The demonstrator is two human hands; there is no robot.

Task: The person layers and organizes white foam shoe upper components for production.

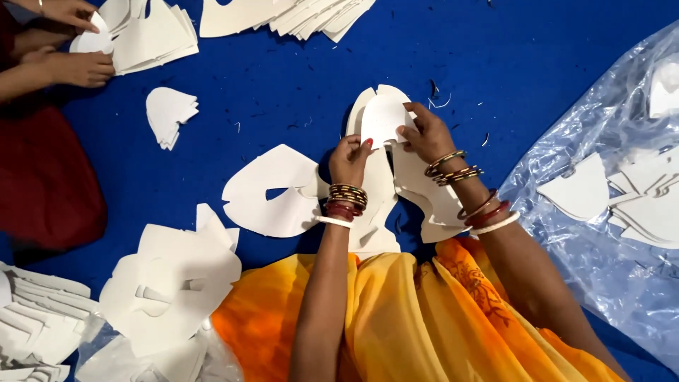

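Observation:
Both my hands hold a small stack of white cut paper pieces (384, 113) above the blue cloth (283, 78). My left hand (349, 160) pinches the stack's lower edge; my right hand (424, 131) grips its right side. Bangles circle both wrists. Larger white cut sheets (272, 191) lie under and beside my hands. An orange-yellow garment (403, 318) covers my lap below.
Another person's hands (71, 42) work a pile of white pieces (152, 35) at the top left, near a red cloth (42, 177). More stacks lie at the top (290, 15) and bottom left (170, 283). A clear plastic bag (608, 233) holds white pieces on the right.

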